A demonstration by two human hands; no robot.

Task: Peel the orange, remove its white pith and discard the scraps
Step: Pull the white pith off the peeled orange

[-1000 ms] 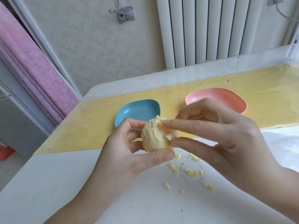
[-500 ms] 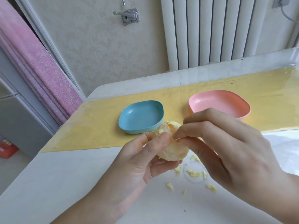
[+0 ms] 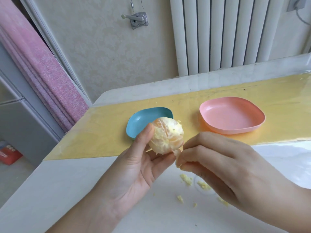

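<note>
My left hand [image 3: 134,165] cradles the orange [image 3: 166,137] at the middle of the frame. The grip is closed round it, thumb pressed on its left side and fingers curled beneath and behind, where I cannot see their tips. The fruit is bare of rind, with orange flesh showing through patches of pale pith. My right hand [image 3: 227,165] comes in from the lower right with a narrow grip. Its thumb and fingertips pinch a shred of pith [image 3: 176,151] at the orange's lower right side. The shred is small and partly covered by my fingers, so I cannot tell whether it is torn free.

Below the hands, scraps [image 3: 186,179] lie scattered on the white tabletop [image 3: 67,190], some hidden under my right hand. A faint round mark among them is hard to make out. Above, a yellow mat [image 3: 101,132] crosses the tabletop. On it sits a blue dish [image 3: 143,118], its lower right part covered by the fruit and my thumb. A pink dish [image 3: 232,115] sits well apart to the right, with a stretch of mat between them.

The tabletop's left edge runs diagonally from the lower left toward the upper middle, and a broad stretch of white surface lies left of my forearm. Beyond that edge a pink curtain [image 3: 42,73] hangs at upper left. A radiator [image 3: 218,31] at upper right is cut off by the top of the frame, and a red box [image 3: 8,153] is cut off at the left edge.
</note>
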